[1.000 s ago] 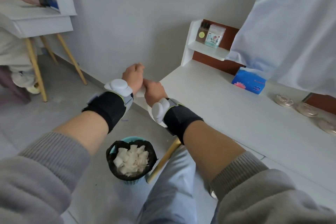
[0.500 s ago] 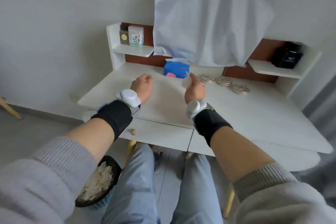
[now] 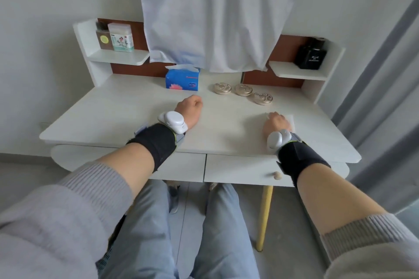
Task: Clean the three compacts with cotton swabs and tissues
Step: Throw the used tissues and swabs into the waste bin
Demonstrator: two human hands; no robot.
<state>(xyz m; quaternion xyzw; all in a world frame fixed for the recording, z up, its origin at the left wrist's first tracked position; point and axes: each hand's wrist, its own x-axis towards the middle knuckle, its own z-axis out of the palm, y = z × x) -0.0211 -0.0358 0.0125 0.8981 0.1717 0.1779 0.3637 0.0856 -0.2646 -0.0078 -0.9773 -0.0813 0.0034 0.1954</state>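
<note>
Three round gold compacts, closed, lie in a row at the back of the white desk [image 3: 127,115]: left compact [image 3: 222,89], middle compact [image 3: 243,89], right compact [image 3: 263,98]. A blue tissue box [image 3: 182,79] stands just left of them. My right hand [image 3: 275,123] lies on the desk in front of the right compact, its fingers curled down on a white tissue [image 3: 291,120] that spreads flat under it. My left hand [image 3: 190,108] hovers as a loose fist near the desk's middle, in front of the tissue box, with nothing visible in it.
A white cloth [image 3: 210,13] hangs over the desk's back. The left shelf holds a brown jar [image 3: 104,38] and a pale box [image 3: 120,37]. A black bottle [image 3: 310,55] stands on the right shelf. My knees sit under two drawers; one has a knob [image 3: 277,175].
My view swung from the waste bin on the floor back to the desk. My hands parted; the right one carried the tissue to the right and set it down on the desk.
</note>
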